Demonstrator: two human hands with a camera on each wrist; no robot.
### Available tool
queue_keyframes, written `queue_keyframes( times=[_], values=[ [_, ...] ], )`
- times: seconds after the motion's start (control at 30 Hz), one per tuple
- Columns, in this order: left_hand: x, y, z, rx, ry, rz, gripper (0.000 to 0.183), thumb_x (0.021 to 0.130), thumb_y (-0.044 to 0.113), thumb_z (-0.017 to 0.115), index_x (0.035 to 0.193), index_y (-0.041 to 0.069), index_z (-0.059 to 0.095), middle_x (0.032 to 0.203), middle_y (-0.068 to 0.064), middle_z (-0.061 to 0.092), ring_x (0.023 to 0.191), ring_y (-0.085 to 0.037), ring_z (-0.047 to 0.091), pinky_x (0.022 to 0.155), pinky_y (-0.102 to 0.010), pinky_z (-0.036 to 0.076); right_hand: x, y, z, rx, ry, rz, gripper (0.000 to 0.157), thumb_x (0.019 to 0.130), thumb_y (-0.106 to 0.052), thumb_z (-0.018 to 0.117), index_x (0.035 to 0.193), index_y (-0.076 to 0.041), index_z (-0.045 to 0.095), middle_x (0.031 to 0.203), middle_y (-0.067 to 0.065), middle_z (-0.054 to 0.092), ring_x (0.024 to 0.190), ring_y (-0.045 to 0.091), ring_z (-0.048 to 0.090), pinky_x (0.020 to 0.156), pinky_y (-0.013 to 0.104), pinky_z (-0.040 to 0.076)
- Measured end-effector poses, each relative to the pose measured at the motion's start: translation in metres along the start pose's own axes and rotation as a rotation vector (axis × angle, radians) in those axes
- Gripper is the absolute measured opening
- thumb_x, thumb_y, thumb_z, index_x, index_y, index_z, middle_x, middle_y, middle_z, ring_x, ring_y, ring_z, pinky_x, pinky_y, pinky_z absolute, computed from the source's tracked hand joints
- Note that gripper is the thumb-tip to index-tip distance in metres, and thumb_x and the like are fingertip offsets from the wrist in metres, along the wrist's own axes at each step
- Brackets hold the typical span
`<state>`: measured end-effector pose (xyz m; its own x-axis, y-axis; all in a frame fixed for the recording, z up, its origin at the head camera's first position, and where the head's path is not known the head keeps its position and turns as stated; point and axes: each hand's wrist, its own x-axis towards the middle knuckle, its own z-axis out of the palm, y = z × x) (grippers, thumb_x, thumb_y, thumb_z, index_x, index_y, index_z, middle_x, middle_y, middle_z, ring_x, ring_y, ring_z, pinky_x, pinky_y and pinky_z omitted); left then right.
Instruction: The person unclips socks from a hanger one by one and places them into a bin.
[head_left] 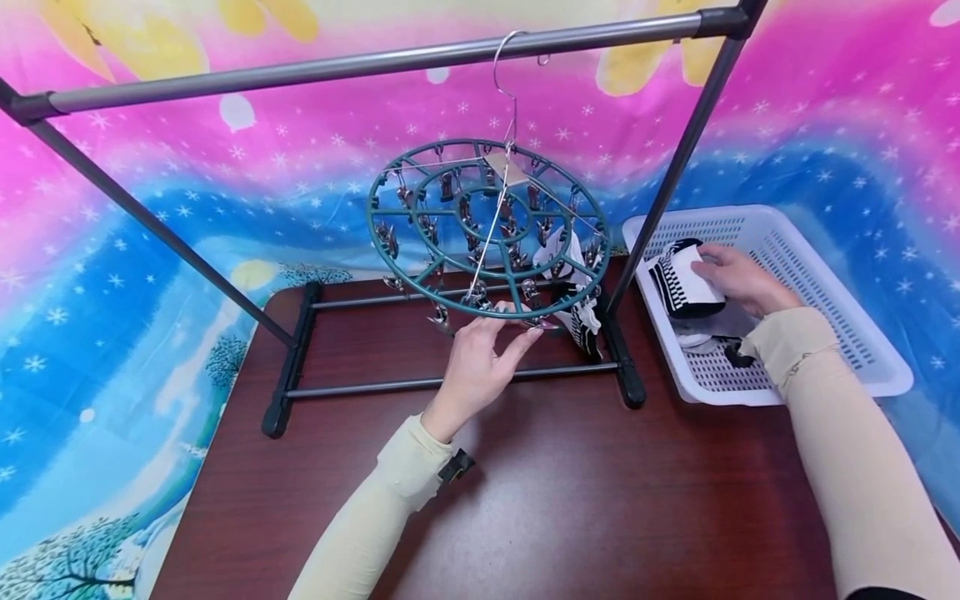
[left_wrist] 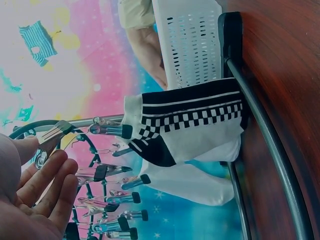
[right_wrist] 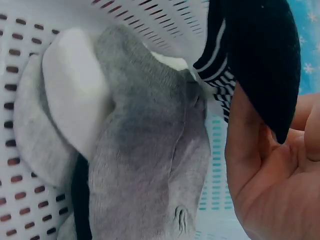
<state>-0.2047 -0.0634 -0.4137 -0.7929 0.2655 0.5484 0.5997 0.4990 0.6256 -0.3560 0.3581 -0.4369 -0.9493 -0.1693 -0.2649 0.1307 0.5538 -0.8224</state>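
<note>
My left hand (head_left: 476, 362) is at the near rim of a round green drying hanger (head_left: 371, 208). Thumb and finger pinch one of its metal clips (left_wrist: 52, 137). A black-and-white checkered sock (left_wrist: 200, 132) hangs from another clip beside this hand, with a white sock (left_wrist: 190, 185) behind it. Over the basket (head_left: 840, 289), my right hand (head_left: 738, 275) grips another checkered sock (head_left: 690, 279), lifted above the rest. Below it in the right wrist view lie grey socks (right_wrist: 140, 145) and a white one (right_wrist: 75, 85).
The hanger's hook (head_left: 498, 71) rests over the top bar (head_left: 300, 73) of a dark metal rack. Its feet (head_left: 276, 412) stand on a reddish-brown table (head_left: 600, 483). Several unused clips (head_left: 386, 237) dangle around the rings. A colourful printed cloth (head_left: 300, 167) covers the back.
</note>
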Motion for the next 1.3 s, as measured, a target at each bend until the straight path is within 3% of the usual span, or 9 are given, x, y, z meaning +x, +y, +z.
queue_keyframes(
  times=[0.13,0.23,0.33,0.43,0.53,0.87,1.0,1.2,1.3],
  values=[
    [-0.001,0.0,0.0,-0.001,0.001,-0.004,0.027,0.099,0.027,0.072,0.12,0.011,0.073,0.116,-0.006,0.077,0.102,-0.023,0.071,0.084,-0.039,0.057,0.0,0.004,-0.001,-0.049,-0.016,0.024,0.068,0.113,-0.028,0.036,0.16,0.01,0.006,0.115,0.012,0.061,0.078,0.0,0.064,0.071,0.027,0.058],
    [-0.001,0.0,0.0,0.0,0.0,-0.004,0.027,0.099,0.027,0.072,0.121,0.012,0.072,0.115,-0.006,0.077,0.101,-0.023,0.071,0.082,-0.039,0.057,-0.002,0.007,-0.003,-0.109,-0.019,0.036,0.069,0.113,-0.027,0.038,0.16,0.012,0.006,0.131,0.032,0.052,0.081,0.003,0.066,0.072,0.029,0.059],
    [-0.001,0.0,-0.001,-0.005,0.001,-0.007,0.027,0.099,0.027,0.072,0.122,0.012,0.072,0.115,-0.006,0.077,0.102,-0.023,0.071,0.083,-0.041,0.057,-0.004,0.009,-0.004,-0.173,-0.031,0.036,0.071,0.112,-0.027,0.042,0.159,0.013,0.007,0.143,0.041,0.04,0.099,0.026,0.069,0.086,0.041,0.059],
    [-0.002,0.001,-0.001,-0.013,0.0,-0.011,0.027,0.099,0.026,0.072,0.121,0.011,0.072,0.115,-0.006,0.077,0.102,-0.024,0.071,0.084,-0.043,0.058,-0.006,0.011,-0.004,-0.214,-0.053,0.03,0.075,0.111,-0.026,0.047,0.16,0.012,0.004,0.152,0.044,0.029,0.13,0.052,0.049,0.108,0.061,0.045],
    [-0.003,0.001,-0.001,-0.014,-0.001,-0.012,0.027,0.098,0.026,0.072,0.121,0.011,0.073,0.116,-0.005,0.077,0.103,-0.024,0.072,0.087,-0.043,0.058,-0.007,0.014,-0.005,-0.241,-0.069,0.033,0.08,0.11,-0.025,0.051,0.16,0.011,-0.001,0.158,0.046,0.014,0.144,0.063,0.022,0.116,0.072,0.024],
    [-0.001,0.002,-0.001,-0.015,-0.006,-0.022,0.028,0.099,0.026,0.071,0.122,0.011,0.071,0.116,-0.006,0.077,0.104,-0.025,0.071,0.088,-0.046,0.057,-0.003,0.024,-0.008,-0.343,-0.051,0.091,0.084,0.105,-0.023,0.058,0.161,0.008,0.004,0.156,0.045,0.017,0.14,0.064,0.026,0.107,0.073,0.037],
    [-0.001,0.002,-0.001,-0.015,-0.006,-0.017,0.027,0.099,0.026,0.071,0.122,0.011,0.071,0.116,-0.006,0.077,0.105,-0.024,0.071,0.09,-0.046,0.057,-0.001,0.027,-0.008,-0.329,-0.05,0.115,0.086,0.103,-0.021,0.061,0.162,0.007,0.003,0.153,0.045,0.022,0.138,0.063,0.03,0.094,0.067,0.051],
    [0.0,0.002,-0.002,-0.023,-0.005,-0.012,0.028,0.099,0.025,0.071,0.123,0.01,0.071,0.118,-0.006,0.076,0.108,-0.024,0.071,0.092,-0.046,0.057,-0.001,0.03,-0.009,-0.363,-0.052,0.115,0.095,0.099,-0.02,0.068,0.161,0.007,0.001,0.155,0.045,0.017,0.137,0.064,0.03,0.083,0.06,0.058],
    [0.001,0.003,-0.002,-0.021,-0.005,-0.011,0.027,0.099,0.026,0.071,0.122,0.01,0.071,0.118,-0.005,0.076,0.108,-0.023,0.071,0.093,-0.043,0.057,-0.002,0.031,-0.01,-0.398,-0.051,0.084,0.096,0.096,-0.015,0.071,0.16,0.009,0.003,0.149,0.046,0.024,0.128,0.061,0.041,0.075,0.054,0.061]
  ],
)
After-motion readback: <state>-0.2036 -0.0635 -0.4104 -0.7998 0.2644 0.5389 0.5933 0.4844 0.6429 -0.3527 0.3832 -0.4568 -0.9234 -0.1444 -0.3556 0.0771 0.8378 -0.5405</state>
